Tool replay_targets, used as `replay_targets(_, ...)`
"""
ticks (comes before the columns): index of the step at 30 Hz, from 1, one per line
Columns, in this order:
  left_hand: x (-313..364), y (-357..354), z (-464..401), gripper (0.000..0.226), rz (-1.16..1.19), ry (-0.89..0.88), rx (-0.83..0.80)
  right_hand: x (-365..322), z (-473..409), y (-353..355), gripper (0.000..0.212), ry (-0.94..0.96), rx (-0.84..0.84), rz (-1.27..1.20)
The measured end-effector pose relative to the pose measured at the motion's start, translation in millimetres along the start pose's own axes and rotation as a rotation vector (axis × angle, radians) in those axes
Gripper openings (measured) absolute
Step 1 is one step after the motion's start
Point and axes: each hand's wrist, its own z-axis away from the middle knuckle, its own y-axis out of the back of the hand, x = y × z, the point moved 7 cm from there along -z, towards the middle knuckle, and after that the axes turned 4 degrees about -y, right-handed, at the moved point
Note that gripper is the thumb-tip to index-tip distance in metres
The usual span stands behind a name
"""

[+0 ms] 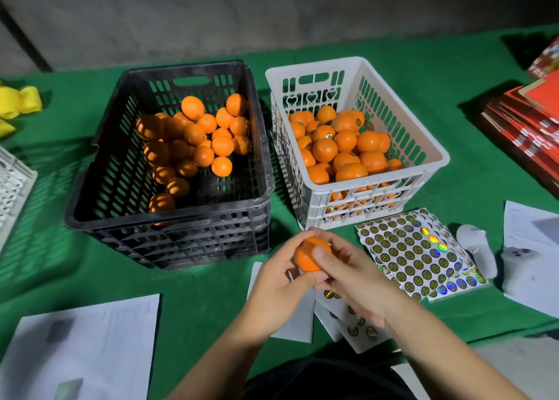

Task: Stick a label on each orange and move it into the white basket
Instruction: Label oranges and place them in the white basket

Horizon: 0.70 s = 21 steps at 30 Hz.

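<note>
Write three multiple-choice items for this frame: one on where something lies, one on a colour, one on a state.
1. Where does the label sheet lie?
A. inside the black crate
B. on the green cloth in front of the white basket
C. on the red stack at the far right

2. What colour is the crate holding the oranges left of the white basket?
A. black
B. yellow
C. red

3. What is the state of the held orange?
A. lying loose on the cloth
B. resting in the white basket
C. held above the cloth between both hands

Answers: 1 B, the sheet lies flat on the green cloth just before the basket's near wall. 2 A, its walls and rim are black. 3 C, the left hand grips it from below while the right hand curls over it.
</note>
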Motion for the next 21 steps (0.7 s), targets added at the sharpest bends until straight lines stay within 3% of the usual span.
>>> replay_targets(4, 6, 3, 0, 0.062, 0.054, -0.021, 0.039, -9, 0, -4, 0.074, 0.076, 0.008, -0.074)
replay_targets(9, 23, 2, -10, 0.060, 0.003, -0.079, 0.072, -18, -2, -12, 0.062, 0.061, -0.089, -0.286)
replay_targets(12, 37, 12, -22, 0.058, -0.152, -0.133, 0.065, -49, -9, -7, 0.057, 0.098, -0.084, -0.142)
replay_targets(15, 61, 34, -36, 0.045, -0.410, -0.229, 0.098, -92, -26, 14, 0.043, 0.184, 0.088, 0.120)
replay_targets(18, 82, 75, -41, 0.028, -0.592, -0.286, 0.275, -137, -50, 61, 0.035, 0.241, 0.444, 0.271)
replay_targets(21, 90, 118, -47, 0.022, -0.777, -0.263, 0.333, -166, -79, 97, 0.064, 0.241, 0.660, 0.630)
